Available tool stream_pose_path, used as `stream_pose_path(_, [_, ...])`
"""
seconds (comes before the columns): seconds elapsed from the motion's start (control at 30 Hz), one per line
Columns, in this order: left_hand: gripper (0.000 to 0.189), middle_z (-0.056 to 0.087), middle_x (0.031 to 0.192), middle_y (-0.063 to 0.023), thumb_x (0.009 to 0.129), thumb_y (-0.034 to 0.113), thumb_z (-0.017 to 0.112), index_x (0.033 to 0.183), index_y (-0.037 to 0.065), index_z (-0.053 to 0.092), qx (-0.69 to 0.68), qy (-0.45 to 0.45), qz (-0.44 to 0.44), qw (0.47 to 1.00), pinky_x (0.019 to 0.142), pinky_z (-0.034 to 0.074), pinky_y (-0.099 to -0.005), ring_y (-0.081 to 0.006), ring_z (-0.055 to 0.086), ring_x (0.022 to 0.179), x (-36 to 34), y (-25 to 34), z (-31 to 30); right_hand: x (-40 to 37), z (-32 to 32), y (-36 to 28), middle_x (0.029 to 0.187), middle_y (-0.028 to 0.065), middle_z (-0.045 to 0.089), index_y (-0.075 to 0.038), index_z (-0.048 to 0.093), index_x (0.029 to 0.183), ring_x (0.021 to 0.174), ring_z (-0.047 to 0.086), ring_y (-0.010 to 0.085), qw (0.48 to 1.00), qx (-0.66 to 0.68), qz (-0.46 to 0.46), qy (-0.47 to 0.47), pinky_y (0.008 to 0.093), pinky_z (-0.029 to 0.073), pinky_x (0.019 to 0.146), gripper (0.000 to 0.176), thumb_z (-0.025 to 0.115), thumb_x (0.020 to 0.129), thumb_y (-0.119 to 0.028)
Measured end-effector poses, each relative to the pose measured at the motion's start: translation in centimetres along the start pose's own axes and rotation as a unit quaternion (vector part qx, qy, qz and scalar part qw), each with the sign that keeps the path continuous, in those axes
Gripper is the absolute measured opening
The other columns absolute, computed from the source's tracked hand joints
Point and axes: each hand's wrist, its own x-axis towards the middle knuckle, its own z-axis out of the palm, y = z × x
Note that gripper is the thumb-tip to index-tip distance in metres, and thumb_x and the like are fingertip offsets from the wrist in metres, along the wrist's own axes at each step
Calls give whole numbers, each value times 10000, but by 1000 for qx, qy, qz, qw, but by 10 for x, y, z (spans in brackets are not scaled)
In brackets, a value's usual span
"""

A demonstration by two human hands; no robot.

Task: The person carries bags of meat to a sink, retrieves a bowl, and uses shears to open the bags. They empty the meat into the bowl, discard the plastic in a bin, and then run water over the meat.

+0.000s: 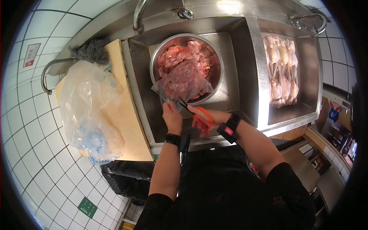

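Observation:
My left hand [172, 117] pinches the near edge of a clear plastic bag of raw meat [183, 81]. That bag lies over the near part of a round metal bowl [221, 71], where pieces of raw meat [177, 56] are heaped. In my right hand [207, 119] is a pair of scissors [204, 114] with orange handles. Its dark blades are apart and right at the bag's edge, just beside my left fingers. The bowl stands in the left basin of a steel sink [234, 130].
Several plucked whole birds [283, 71] lie in rows in the right basin. On the left, a large clear plastic bag [90, 111] covers much of a wooden board [134, 134], with a grey scrubber [91, 51] behind. A faucet [138, 19] reaches over the left basin.

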Motion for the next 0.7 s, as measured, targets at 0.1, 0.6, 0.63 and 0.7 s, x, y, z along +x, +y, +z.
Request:
stream_pose_path(0.1, [253,628,833,-258,1079,234,511,980,3,539,-9,-8,-33,999,701,493,-470,-479,613,762,0,7,-4,5,2,-13,700,65,561,0,596,925,555,593,181,1000,2,-19,-11,450,619,673,1007,483,730,-981])
stream_pose_path(0.6, [194,667,871,-269,1057,185,524,966,18,558,11,-71,109,992,694,522,-495,-499,644,859,-14,13,-22,65,-8,-73,689,61,521,-66,545,900,543,521,183,969,175,-170,-44,361,521,551,629,587,933,-693])
stream_pose_path(0.63, [157,660,869,-280,1044,165,535,982,22,558,11,-62,105,992,687,512,-519,-508,638,860,-15,15,-23,66,-10,-75,689,61,521,-66,545,900,543,521,183,969,175,-171,-43,361,521,551,629,587,933,-693])
stream_pose_path(0.7, [122,652,867,-292,1030,144,547,999,27,558,10,-55,102,993,680,501,-543,-517,632,860,-18,15,-26,39,11,-97,687,65,518,-73,540,900,533,525,196,981,124,-143,40,357,515,539,595,597,949,-663])
